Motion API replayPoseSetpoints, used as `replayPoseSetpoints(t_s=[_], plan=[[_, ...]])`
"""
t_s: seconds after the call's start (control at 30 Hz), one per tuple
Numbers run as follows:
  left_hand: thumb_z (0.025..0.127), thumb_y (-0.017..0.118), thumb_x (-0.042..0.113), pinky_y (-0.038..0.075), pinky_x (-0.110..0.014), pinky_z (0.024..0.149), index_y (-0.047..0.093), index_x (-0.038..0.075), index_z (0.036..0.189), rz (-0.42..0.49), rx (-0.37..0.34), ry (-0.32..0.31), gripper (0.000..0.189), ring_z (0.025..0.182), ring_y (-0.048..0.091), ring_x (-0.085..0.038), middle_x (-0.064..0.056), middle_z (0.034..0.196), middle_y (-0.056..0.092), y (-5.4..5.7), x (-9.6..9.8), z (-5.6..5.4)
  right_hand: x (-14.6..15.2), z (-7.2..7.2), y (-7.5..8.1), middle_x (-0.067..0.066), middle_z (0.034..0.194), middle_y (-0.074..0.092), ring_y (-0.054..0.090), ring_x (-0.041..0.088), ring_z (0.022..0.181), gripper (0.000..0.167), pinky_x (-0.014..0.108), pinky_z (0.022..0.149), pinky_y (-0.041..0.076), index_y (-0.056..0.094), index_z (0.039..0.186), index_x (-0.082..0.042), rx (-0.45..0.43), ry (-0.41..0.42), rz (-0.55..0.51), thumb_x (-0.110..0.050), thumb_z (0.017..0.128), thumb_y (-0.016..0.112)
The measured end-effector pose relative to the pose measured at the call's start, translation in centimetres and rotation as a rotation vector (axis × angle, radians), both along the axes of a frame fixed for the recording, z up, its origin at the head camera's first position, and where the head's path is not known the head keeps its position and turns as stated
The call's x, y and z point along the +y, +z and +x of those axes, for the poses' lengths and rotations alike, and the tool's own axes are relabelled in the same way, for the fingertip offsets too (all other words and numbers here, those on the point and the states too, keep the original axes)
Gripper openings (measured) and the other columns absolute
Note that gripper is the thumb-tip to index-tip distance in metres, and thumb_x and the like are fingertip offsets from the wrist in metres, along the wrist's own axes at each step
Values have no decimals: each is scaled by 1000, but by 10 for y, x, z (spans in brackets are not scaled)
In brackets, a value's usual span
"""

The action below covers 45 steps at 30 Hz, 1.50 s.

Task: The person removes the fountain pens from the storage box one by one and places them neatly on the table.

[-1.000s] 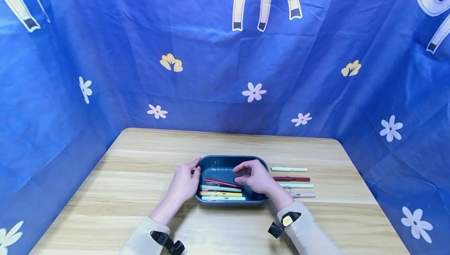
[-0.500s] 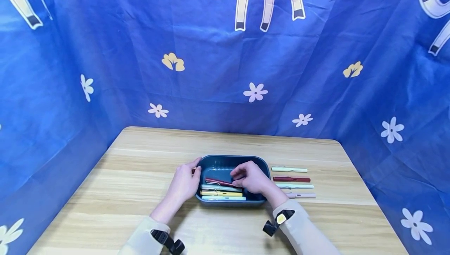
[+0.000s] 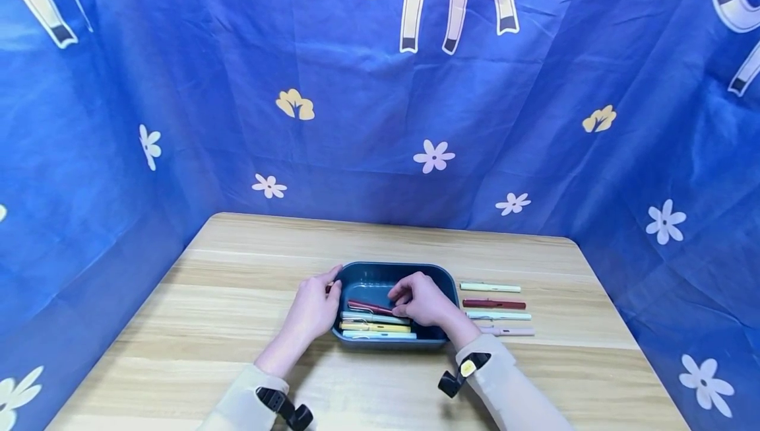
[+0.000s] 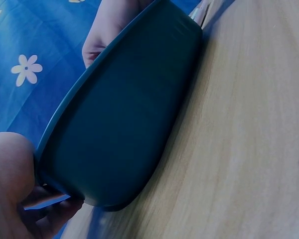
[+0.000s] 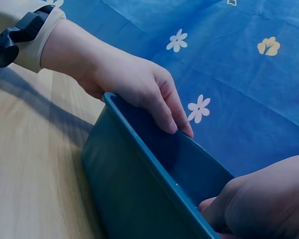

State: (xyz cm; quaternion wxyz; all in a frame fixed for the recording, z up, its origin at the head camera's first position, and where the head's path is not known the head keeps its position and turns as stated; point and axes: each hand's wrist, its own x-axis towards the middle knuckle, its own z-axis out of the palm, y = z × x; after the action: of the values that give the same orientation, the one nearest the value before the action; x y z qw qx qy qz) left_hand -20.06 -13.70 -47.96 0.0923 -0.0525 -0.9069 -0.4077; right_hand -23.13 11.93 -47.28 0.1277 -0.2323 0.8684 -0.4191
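Observation:
A dark teal plastic box [image 3: 380, 344] stands on the table. My left hand [image 3: 313, 303] grips its left end, with fingers over the rim [image 5: 134, 79]. Inside, a dark red pen [image 3: 368, 306] lies slanted above a light blue pen [image 3: 371, 318], a yellow pen [image 3: 377, 327] and a pale mint pen [image 3: 380, 335]. My right hand [image 3: 423, 300] reaches in and pinches the dark red pen's right end, which the fingers cover. In the right wrist view, the box wall hides those fingertips.
Right of the box, pens lie in a column on the wooden table [image 3: 570, 305]: a pale green pen [image 3: 489, 287], a dark red pen [image 3: 494, 303], a mint pen [image 3: 499, 315] and a lilac pen [image 3: 513, 331]. Blue patterned cloth [image 3: 356, 154] surrounds the table.
My right hand has moved slightly left and down, and its fingers have closed on the dark red pen's right end. My left hand has stayed on the box.

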Motion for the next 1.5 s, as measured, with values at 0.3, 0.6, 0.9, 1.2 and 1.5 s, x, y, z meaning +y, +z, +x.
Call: replayPoseSetpoints(t_s=[0.3,0.6,0.9,1.2,1.5], plan=[[107,59,11,47,-56,109,59,-2,147,2,-1,4,43,132,59,-38,-26,141,62,0,2,1,-1,0,-2,3,96,75,67,9,82,18,29,78,58,79,102,-2,38,2,75,7,86,82],[107,59,11,45,-56,110,59,-1,148,-4,-1,5,43,133,58,-39,-25,141,62,0,3,0,3,-1,-1,-2,88,73,64,11,82,19,32,78,56,80,98,-7,151,21,171,7,84,83],[107,59,11,47,-55,108,60,-2,147,-4,2,-1,43,131,60,-38,-25,141,62,1,3,-1,6,-2,3,-8,84,69,63,8,79,16,32,76,56,78,94,-12,146,24,163,3,92,77],[107,59,12,47,-56,109,59,-1,148,-10,-11,8,43,133,58,-38,-25,143,61,1,1,0,5,0,8,-8,92,72,64,8,81,13,32,77,55,80,98,-14,167,-1,60,-2,96,76],[107,59,11,49,-55,107,60,-1,147,-12,7,8,42,130,61,-37,-25,141,62,1,0,0,4,5,15,0,97,75,68,10,80,10,27,72,59,82,101,-9,158,-42,-127,-1,96,77]])
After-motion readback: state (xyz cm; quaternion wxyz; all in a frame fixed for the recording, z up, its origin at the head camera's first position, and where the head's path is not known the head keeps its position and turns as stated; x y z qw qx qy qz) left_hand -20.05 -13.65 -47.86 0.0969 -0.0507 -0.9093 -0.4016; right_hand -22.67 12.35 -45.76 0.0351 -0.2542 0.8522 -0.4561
